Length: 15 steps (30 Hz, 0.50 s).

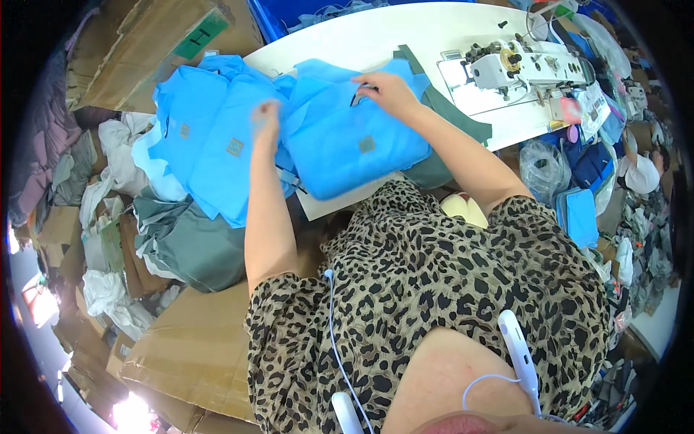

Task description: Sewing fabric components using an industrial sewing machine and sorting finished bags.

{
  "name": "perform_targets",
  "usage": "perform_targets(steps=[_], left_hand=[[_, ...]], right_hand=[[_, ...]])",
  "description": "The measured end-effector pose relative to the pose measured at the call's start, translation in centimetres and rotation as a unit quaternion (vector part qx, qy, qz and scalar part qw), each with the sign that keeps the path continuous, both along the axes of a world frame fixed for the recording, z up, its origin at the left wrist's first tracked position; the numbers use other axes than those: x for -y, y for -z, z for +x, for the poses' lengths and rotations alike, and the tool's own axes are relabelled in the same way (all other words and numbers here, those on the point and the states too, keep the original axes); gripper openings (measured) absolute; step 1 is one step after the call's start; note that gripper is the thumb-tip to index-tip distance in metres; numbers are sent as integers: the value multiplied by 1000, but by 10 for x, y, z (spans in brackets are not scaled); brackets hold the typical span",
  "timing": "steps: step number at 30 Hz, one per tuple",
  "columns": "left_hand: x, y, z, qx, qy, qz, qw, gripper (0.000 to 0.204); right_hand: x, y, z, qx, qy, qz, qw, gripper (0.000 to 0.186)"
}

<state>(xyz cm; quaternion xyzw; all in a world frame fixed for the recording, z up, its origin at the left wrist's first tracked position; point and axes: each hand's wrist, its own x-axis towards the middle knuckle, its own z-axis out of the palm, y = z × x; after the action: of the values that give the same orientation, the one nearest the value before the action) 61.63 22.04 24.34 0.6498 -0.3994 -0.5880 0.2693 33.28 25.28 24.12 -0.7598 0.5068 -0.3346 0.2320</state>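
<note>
Head view: the left hand (264, 119) reaches forward, fingers curled and blurred, pinching blue fabric (217, 145) at ten o'clock. The right hand (387, 90), arm stretched toward twelve, presses flat and open on a blue piece (354, 145) on the white table (405, 36), with the sewing machine (524, 65) at two o'clock.

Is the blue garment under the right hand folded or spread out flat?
Folded. The blue garment forms a compact rectangle with doubled edges on the white table; the right hand presses its top edge.

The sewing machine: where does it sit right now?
In the head view, the white sewing machine sits at the upper right on the white table, to the right of the right hand and the blue fabric pieces.
</note>
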Motion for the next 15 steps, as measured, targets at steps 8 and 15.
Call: perform_targets(steps=[8,15], left_hand=[[-97,27,-101,239,303,-389,836,43],[-129,81,-101,344,376,-316,800,74]], right_hand=[[10,31,-17,35,112,152,981,23],[-42,62,-10,41,59,198,977,17]])
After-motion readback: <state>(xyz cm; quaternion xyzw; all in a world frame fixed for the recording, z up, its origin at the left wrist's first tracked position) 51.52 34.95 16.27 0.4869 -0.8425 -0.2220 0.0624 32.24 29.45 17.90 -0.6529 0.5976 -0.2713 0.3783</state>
